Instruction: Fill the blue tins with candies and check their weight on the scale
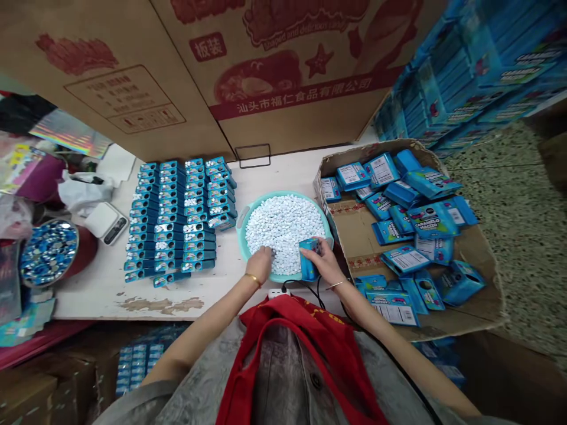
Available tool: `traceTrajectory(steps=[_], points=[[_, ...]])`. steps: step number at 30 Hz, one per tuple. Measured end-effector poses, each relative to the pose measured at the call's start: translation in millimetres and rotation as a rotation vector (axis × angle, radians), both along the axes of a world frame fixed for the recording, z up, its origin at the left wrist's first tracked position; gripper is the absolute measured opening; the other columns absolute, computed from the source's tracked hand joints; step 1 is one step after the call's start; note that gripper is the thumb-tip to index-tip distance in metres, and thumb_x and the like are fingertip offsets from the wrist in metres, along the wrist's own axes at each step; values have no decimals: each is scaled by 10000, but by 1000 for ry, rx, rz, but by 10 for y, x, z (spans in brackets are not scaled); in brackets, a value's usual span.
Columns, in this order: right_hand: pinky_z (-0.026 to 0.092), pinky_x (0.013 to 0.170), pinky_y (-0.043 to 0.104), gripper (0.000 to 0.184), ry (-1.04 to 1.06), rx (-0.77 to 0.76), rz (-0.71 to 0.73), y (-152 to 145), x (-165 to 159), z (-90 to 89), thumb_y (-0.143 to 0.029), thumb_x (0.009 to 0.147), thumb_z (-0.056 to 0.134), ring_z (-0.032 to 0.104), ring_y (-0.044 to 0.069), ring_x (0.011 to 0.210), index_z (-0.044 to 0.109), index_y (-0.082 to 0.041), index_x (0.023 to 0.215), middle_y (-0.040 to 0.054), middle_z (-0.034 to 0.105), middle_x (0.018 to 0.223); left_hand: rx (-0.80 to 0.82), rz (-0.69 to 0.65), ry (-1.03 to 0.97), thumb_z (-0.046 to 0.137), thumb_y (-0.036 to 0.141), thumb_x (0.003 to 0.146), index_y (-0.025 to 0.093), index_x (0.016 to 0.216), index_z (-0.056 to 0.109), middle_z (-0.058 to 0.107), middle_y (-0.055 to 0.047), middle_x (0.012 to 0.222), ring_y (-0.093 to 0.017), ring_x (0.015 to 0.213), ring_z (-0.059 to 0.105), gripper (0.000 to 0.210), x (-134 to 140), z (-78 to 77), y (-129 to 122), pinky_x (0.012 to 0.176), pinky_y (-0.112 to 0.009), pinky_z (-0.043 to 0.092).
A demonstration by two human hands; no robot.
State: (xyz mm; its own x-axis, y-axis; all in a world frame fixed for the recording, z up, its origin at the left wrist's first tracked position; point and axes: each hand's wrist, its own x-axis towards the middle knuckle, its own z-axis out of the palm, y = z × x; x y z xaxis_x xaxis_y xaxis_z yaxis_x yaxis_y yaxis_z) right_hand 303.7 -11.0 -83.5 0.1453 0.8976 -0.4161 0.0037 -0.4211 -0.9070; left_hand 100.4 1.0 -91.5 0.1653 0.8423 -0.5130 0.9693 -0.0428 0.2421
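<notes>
A turquoise basin (pixel 243 236) full of small white candies (pixel 286 227) stands on the table before me. At its near left side my left hand (pixel 260 264) reaches down to the candies with fingers curled together; what they hold is hidden. My right hand (pixel 325 262) grips a small blue candy box (pixel 309 268) upright over the basin's near right rim, thumb across its front. Left of the basin, similar blue boxes (pixel 199 236) stand in columns, their round openings facing up; white candies show at several of them.
At the right, an open carton (pixel 354 236) holds loose blue boxes. Large cartons (pixel 283 118) wall off the back. A small scale (pixel 106 223) and a bowl of blue-wrapped pieces (pixel 48 251) sit at the left. A power strip (pixel 278 293) with cables lies below the basin.
</notes>
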Motion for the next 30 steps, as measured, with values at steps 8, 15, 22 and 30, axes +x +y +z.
traceTrajectory(steps=[8, 15, 22, 30], points=[[468, 923, 413, 660, 32, 76, 39, 17, -108, -6, -534, 643, 756, 577, 228, 970, 500, -228, 1168, 55, 597, 1072, 128, 75, -198, 516, 159, 893, 172, 1004, 541, 633, -95, 1031, -215, 999, 610, 114, 148, -326, 197, 886, -336, 481], [330, 1119, 488, 921, -214, 272, 60, -33, 5, 69, -499, 593, 824, 415, 304, 1310, 372, -230, 1349, 132, 440, 1376, 218, 93, -336, 545, 176, 890, 161, 1095, 539, 613, -115, 1113, -227, 1081, 593, 206, 72, -347, 288, 959, -376, 480], [429, 1011, 446, 617, -138, 248, 71, -17, 155, 36, -466, 781, 683, 550, 246, 1112, 395, -227, 1271, 95, 556, 1196, 235, -1, -444, 562, 232, 896, 163, 1084, 565, 647, -90, 1073, -205, 1031, 615, 200, -68, -11, 458, 936, -345, 492], [441, 955, 411, 359, -305, 442, 81, 73, 99, 146, -374, 819, 651, 563, 245, 1046, 507, -234, 1117, 68, 585, 1080, 218, -278, -475, 515, 310, 926, 177, 1098, 572, 651, -73, 1034, -186, 964, 615, 225, -410, 1071, 563, 874, -314, 485]])
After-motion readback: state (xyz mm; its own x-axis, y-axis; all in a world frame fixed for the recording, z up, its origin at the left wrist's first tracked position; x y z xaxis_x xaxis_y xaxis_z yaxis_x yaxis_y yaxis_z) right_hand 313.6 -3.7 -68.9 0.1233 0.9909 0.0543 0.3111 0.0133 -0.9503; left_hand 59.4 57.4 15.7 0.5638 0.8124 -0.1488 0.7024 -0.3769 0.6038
